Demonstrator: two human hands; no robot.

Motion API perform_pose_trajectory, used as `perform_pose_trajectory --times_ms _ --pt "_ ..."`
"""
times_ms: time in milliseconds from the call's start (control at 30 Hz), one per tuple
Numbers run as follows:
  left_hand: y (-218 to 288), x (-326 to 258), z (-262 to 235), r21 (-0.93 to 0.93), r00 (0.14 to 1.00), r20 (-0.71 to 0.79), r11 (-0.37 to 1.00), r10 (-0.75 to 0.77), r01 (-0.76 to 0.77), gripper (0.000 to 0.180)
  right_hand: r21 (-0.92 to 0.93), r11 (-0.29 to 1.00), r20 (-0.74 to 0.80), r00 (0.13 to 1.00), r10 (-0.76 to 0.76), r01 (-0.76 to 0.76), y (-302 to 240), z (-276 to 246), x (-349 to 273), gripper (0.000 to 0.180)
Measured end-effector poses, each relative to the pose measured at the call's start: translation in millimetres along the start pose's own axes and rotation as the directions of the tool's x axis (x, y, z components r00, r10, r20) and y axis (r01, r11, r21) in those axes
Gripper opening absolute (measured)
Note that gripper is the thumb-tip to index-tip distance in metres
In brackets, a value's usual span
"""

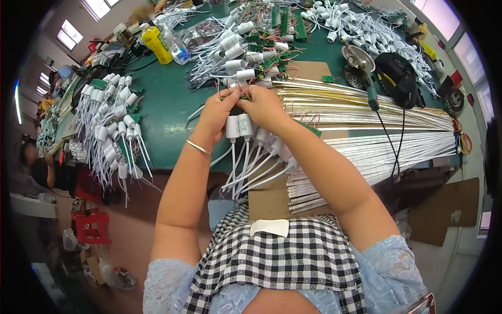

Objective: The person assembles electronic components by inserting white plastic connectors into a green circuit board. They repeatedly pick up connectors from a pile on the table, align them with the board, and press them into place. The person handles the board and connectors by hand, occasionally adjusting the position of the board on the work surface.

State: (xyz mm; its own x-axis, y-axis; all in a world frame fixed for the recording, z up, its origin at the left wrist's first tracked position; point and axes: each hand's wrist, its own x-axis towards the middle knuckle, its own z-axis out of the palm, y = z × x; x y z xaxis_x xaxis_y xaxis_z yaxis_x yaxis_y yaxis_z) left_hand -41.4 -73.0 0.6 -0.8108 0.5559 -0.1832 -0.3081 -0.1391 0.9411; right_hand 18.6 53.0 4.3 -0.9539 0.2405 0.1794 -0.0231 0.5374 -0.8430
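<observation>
My left hand (215,113) and my right hand (265,109) meet over the front of the table, fingers closed in a pinch. Between them shows a small green circuit board (242,97) with thin reddish wires; the fingers cover most of it. Just below the hands, white cylindrical parts (232,127) with white cables hang toward me over the table edge. Beside my right forearm lie long, thin silver strips (361,162) in a fanned row. More strips with yellowish faces (345,98) lie behind them, with red wires at their near-left ends.
A green table (166,107) carries a pile of white cylinders with cables (107,125) at left and a heap (238,49) beyond my hands. A yellow bottle (156,44) stands far left. A metal-headed tool with a green handle (372,96) and a black mesh object (396,78) are at right.
</observation>
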Motion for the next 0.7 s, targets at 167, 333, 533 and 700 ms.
perform_pose_trajectory --times_ms 167,333,533,700 --pt "-16.5 27.9 -17.9 0.122 0.992 -0.112 0.990 -0.052 0.065 0.018 -0.309 0.951 -0.031 0.999 -0.006 -0.004 19.3 26.6 25.0 0.027" --pt "-7.4 18.5 -17.6 0.125 0.992 -0.103 0.989 -0.066 0.078 0.027 -0.221 0.970 0.106 0.991 -0.082 0.104 26.3 25.0 38.2 0.030" --pt "47.0 -11.2 -18.7 0.264 0.984 0.147 0.963 -0.097 0.056 0.074 0.730 0.627 0.385 0.922 -0.048 -0.272 -5.2 26.8 18.9 0.026" --pt "125.0 23.0 -0.6 0.762 0.960 0.163 0.590 0.226 -0.268 0.088 0.923 0.370 0.089 0.994 0.059 -0.105 -55.8 12.3 57.3 0.017"
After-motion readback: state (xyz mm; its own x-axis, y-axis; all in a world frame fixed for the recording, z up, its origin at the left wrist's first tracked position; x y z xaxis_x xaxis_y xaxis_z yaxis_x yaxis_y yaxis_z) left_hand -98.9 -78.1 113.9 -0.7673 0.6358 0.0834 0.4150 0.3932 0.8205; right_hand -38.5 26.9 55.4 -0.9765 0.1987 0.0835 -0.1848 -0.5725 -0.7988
